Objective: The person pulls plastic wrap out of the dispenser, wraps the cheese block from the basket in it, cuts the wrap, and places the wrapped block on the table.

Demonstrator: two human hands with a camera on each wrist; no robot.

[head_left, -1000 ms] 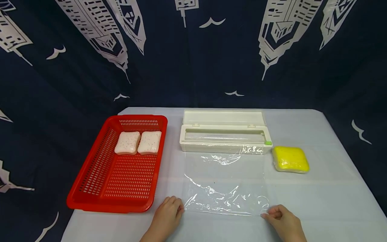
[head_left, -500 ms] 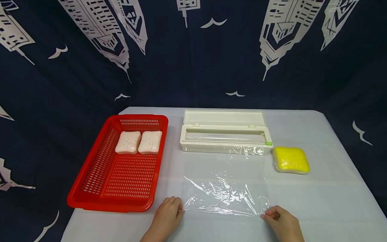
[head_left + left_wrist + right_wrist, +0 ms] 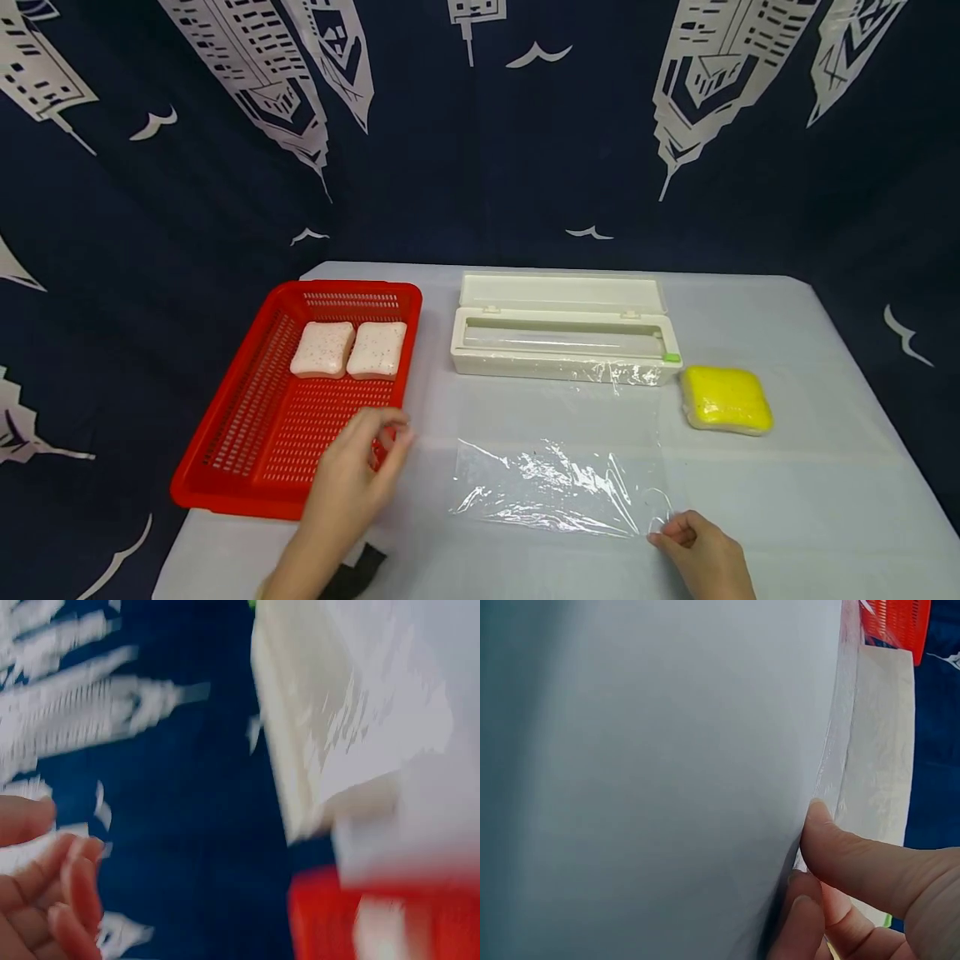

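Observation:
Clear cling film [image 3: 555, 487] lies pulled toward the front from a white cling film dispenser [image 3: 562, 367] with its lid raised. At the film's front right corner my right hand [image 3: 701, 550] pinches the edge between thumb and fingers; the right wrist view shows this pinch too. My left hand [image 3: 348, 479] is over the front right rim of a red basket [image 3: 232, 500], thumb and fingers bent and apart, holding nothing. Two speckled white bread-slice-shaped pieces [image 3: 322, 348] lie in the basket's far part. A yellow piece [image 3: 727, 400], shiny as if wrapped, sits right of the dispenser.
A white cloth covers the table [image 3: 825, 467]. Behind it hangs a dark blue curtain [image 3: 487, 167] with white building prints. A black strap or cuff [image 3: 360, 571] shows beside the left wrist. The left wrist view is blurred.
My left hand has let go of the film's front left corner and moved up and left to the basket. My right hand keeps its pinch on the film.

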